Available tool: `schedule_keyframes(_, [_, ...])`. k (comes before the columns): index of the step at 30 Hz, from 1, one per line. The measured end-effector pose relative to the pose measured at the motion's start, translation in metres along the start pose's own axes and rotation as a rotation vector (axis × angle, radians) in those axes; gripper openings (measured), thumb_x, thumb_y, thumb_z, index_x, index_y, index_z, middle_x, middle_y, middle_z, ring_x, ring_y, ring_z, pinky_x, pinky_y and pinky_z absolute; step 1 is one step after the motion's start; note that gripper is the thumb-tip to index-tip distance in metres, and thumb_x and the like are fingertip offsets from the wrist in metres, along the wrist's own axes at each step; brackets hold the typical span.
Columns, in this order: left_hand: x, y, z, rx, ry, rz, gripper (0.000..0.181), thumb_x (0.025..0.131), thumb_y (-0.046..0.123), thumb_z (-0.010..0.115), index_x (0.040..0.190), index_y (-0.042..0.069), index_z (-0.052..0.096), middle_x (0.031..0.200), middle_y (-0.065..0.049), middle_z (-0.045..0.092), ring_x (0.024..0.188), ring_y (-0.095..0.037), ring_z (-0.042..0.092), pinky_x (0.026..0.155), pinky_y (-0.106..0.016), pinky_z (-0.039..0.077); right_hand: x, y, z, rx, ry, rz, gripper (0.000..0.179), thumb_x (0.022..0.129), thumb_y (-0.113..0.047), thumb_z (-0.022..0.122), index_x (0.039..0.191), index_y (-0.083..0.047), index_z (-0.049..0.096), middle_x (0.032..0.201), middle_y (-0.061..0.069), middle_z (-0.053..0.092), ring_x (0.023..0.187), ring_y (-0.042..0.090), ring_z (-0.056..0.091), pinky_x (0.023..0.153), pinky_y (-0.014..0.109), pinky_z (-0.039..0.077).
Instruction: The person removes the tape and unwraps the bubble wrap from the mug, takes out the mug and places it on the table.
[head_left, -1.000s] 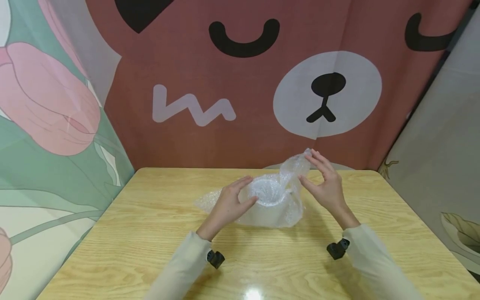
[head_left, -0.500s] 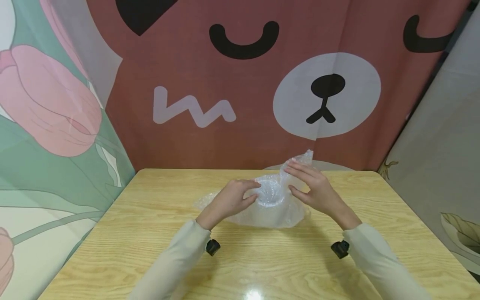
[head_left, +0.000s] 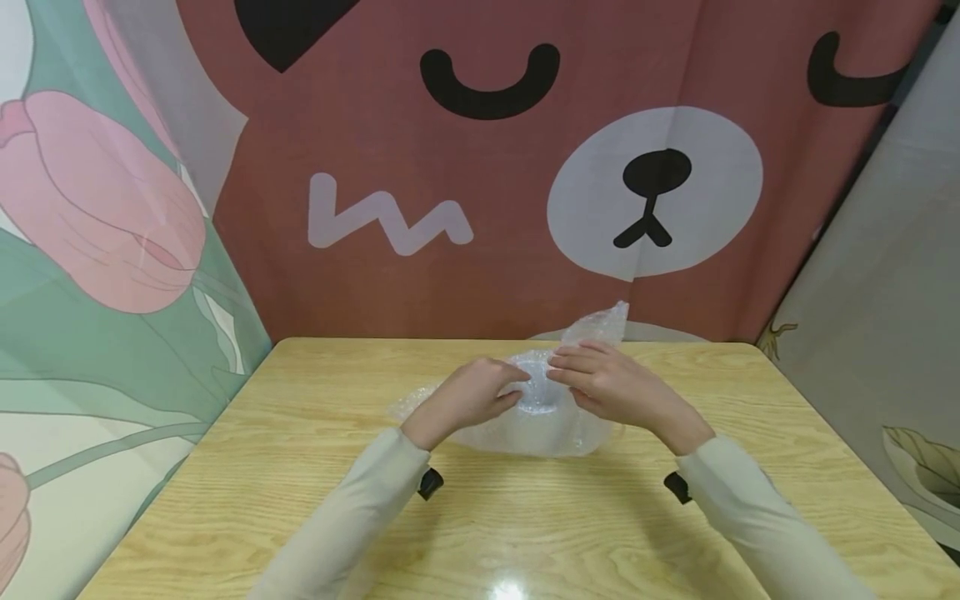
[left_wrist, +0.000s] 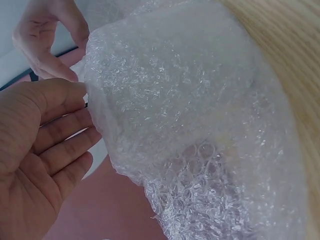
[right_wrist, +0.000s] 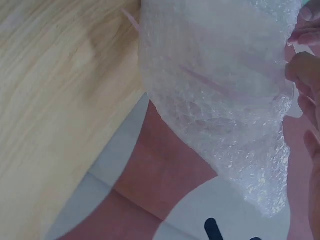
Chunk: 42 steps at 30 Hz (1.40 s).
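Observation:
A roundish bundle of clear bubble wrap [head_left: 555,433] sits on the table, with a pale, round-rimmed thing inside; its kind is hidden by the wrap. My left hand [head_left: 465,395] reaches over the left of the bundle's round top, its fingers gently bent. In the left wrist view, the left fingertips [left_wrist: 82,120] touch the wrap's edge. My right hand [head_left: 611,385] comes over the top from the right, fingers extended toward the left hand. Its thumb side touches the rim of the wrap in the right wrist view, where the right hand [right_wrist: 306,90] is partly cut off.
The bundle rests on a light wooden table [head_left: 315,500]. One loose end of wrap [head_left: 597,325] stands up behind the right hand; another flattened end [head_left: 411,402] trails left. A printed bear curtain [head_left: 360,283] hangs behind the table's far edge.
My right hand has moved left and down from the upright wrap end to the round top. My left hand has shifted slightly right, so the hands are closer together. The bundle stays in place.

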<state>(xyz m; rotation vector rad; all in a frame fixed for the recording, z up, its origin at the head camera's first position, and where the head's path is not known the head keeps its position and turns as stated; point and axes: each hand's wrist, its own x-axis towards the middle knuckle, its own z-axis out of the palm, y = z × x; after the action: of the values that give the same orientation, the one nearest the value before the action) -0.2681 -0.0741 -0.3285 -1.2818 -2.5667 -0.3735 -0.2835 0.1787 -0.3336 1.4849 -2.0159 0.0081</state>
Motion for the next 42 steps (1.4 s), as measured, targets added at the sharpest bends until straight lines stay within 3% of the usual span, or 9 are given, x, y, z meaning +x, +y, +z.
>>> schedule_keyframes(10, [0.005, 0.002, -0.001, 0.042, -0.059, -0.023, 0.022, 0.093, 0.013, 0.065, 0.112, 0.004, 0.071, 0.104, -0.004, 0.071, 0.085, -0.014, 0.068, 0.074, -0.028, 0.055, 0.005, -0.002, 0.001, -0.175, -0.154, -0.077, 0.035, 0.075, 0.001, 0.077, 0.110, -0.003, 0.072, 0.114, 0.011, 0.068, 0.112, 0.024, 0.060, 0.101, 0.042, 0.042])
schedule_keyframes(15, [0.002, 0.001, 0.005, 0.035, 0.002, -0.020, 0.020, 0.092, 0.012, 0.066, 0.110, 0.004, 0.071, 0.103, -0.004, 0.071, 0.084, -0.014, 0.067, 0.072, -0.027, 0.055, 0.006, -0.001, 0.001, -0.221, -0.178, -0.089, 0.032, 0.075, -0.001, 0.079, 0.107, -0.004, 0.073, 0.112, 0.010, 0.069, 0.112, 0.024, 0.060, 0.102, 0.041, 0.042])
schedule_keyframes(20, [-0.003, 0.005, 0.009, 0.023, 0.091, 0.004, 0.019, 0.091, 0.013, 0.067, 0.107, 0.004, 0.071, 0.100, -0.004, 0.071, 0.086, -0.017, 0.067, 0.072, -0.029, 0.055, 0.007, -0.001, 0.001, -0.220, -0.175, -0.094, 0.030, 0.075, -0.002, 0.080, 0.104, -0.003, 0.073, 0.109, 0.009, 0.069, 0.110, 0.023, 0.061, 0.101, 0.041, 0.042])
schedule_keyframes(27, [-0.009, 0.012, 0.007, 0.022, 0.092, 0.016, 0.021, 0.093, 0.017, 0.066, 0.107, 0.003, 0.072, 0.102, -0.006, 0.071, 0.093, -0.019, 0.067, 0.079, -0.030, 0.055, 0.005, 0.001, 0.001, -0.224, -0.132, -0.092, 0.025, 0.073, -0.004, 0.081, 0.097, -0.004, 0.075, 0.102, 0.008, 0.071, 0.103, 0.023, 0.065, 0.099, 0.041, 0.044])
schedule_keyframes(37, [-0.015, 0.009, 0.011, 0.007, 0.165, 0.051, 0.016, 0.090, 0.017, 0.070, 0.098, 0.004, 0.073, 0.094, -0.004, 0.072, 0.084, -0.017, 0.066, 0.075, -0.029, 0.054, 0.002, 0.005, 0.002, -0.202, -0.072, -0.054, 0.024, 0.072, -0.003, 0.082, 0.095, -0.004, 0.075, 0.098, 0.008, 0.072, 0.097, 0.023, 0.066, 0.096, 0.042, 0.047])
schedule_keyframes(42, [-0.017, 0.010, 0.012, -0.012, 0.140, 0.052, 0.016, 0.088, 0.020, 0.072, 0.095, 0.006, 0.073, 0.091, -0.002, 0.072, 0.083, -0.016, 0.067, 0.075, -0.027, 0.054, 0.001, 0.008, 0.003, -0.174, -0.018, -0.038, 0.022, 0.071, -0.001, 0.082, 0.091, -0.003, 0.074, 0.094, 0.007, 0.072, 0.093, 0.023, 0.067, 0.093, 0.043, 0.049])
